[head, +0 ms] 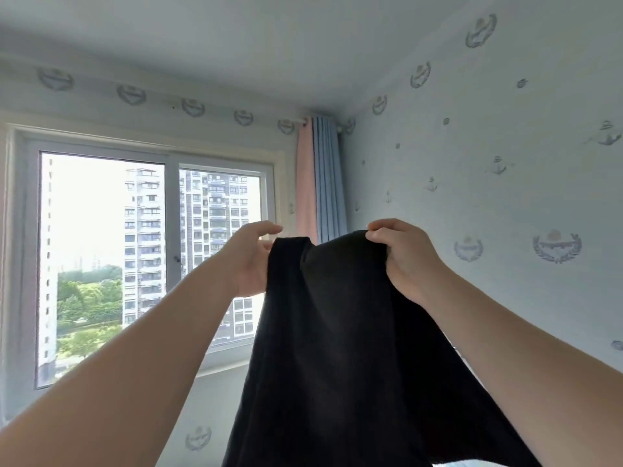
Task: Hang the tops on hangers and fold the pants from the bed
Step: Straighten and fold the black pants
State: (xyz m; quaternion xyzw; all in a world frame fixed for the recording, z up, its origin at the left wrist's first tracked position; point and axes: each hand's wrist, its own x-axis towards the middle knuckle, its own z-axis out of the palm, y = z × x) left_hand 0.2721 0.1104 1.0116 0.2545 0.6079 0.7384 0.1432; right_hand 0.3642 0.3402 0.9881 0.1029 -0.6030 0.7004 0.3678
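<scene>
Two raised hands, one black garment held up between them.
In front of the window, the left hand grips the garment's upper left corner, fingertips hidden behind the cloth. A pink and blue curtain hangs beyond. The right hand pinches the bunched top edge, and the cloth drapes down between the forearms, before the anchor-patterned wall.

A garment hangs at lower centre of the frame, with the left hand and right hand holding its top corners. Behind it a window fills the left, a curtain hangs just right of the window, and a wall takes the right.
</scene>
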